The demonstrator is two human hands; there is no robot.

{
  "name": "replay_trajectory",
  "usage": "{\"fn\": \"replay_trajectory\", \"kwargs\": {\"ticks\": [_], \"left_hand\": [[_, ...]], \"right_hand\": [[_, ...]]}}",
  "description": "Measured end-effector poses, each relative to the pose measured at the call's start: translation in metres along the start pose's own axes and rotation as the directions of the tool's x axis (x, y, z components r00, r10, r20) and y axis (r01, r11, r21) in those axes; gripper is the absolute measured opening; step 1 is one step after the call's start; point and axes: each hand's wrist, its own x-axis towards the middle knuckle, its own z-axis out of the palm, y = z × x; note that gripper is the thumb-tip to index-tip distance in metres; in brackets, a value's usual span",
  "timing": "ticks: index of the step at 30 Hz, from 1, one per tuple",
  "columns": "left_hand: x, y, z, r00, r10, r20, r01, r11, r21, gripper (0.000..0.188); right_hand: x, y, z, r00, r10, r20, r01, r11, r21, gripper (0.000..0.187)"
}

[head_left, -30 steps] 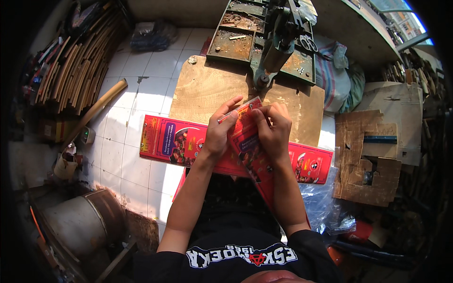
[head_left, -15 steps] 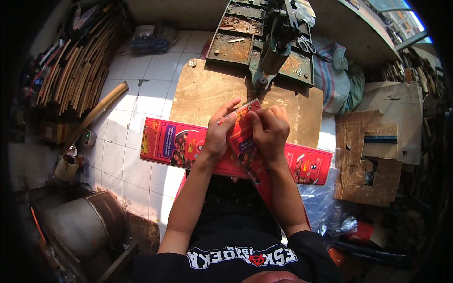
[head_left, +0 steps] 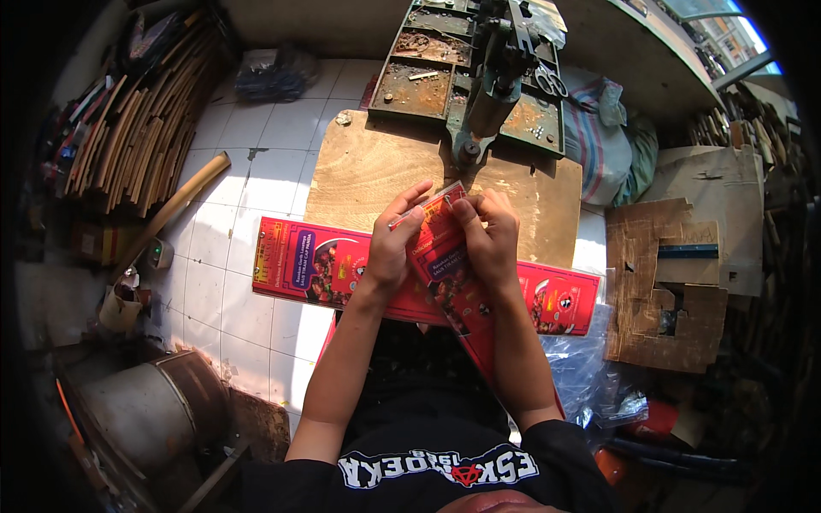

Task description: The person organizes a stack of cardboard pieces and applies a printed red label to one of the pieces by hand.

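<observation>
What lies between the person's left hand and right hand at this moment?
In the head view, the upper part of a tilted red printed strip lies between the left hand and the right hand, which both hold it.

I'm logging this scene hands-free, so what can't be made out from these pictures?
In the head view:
Middle of the crosswise red strip: covered by the held red strip, left hand and right hand.
Lower stretch of the held red strip: partly behind the right forearm.
Far end of the tray: cut off by the upper edge.
White bits in the tray: too small to identify.
</observation>
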Motion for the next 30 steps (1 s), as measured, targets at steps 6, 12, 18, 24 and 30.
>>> {"fn": "replay_trajectory", "kwargs": {"ticks": [6,12,18,24,30], "left_hand": [[0.000,-0.002,-0.003,1.000,0.004,0.020,-0.004,1.000,-0.018,0.045],[0.000,-0.001,-0.001,1.000,0.006,0.027,-0.005,0.999,-0.033,0.045],[0.000,-0.002,-0.003,0.999,0.012,0.038,-0.010,0.999,-0.035,0.044],[-0.001,-0.001,-0.003,0.999,0.014,0.047,-0.014,1.000,-0.011,0.043],[0.000,0.000,-0.001,1.000,-0.017,0.023,0.019,0.996,-0.090,0.042]], "right_hand": [[0.001,0.004,0.001,1.000,0.005,-0.013,-0.005,0.999,0.044,0.021],[0.000,0.006,0.002,0.999,-0.005,-0.035,0.007,0.999,0.042,0.023],[-0.002,0.007,0.004,0.996,-0.052,-0.078,0.055,0.998,0.026,0.022],[-0.003,0.003,0.002,0.992,-0.093,-0.091,0.093,0.996,0.000,0.019],[-0.012,-0.008,0.001,0.974,-0.156,-0.165,0.163,0.986,0.026,0.014]]}}
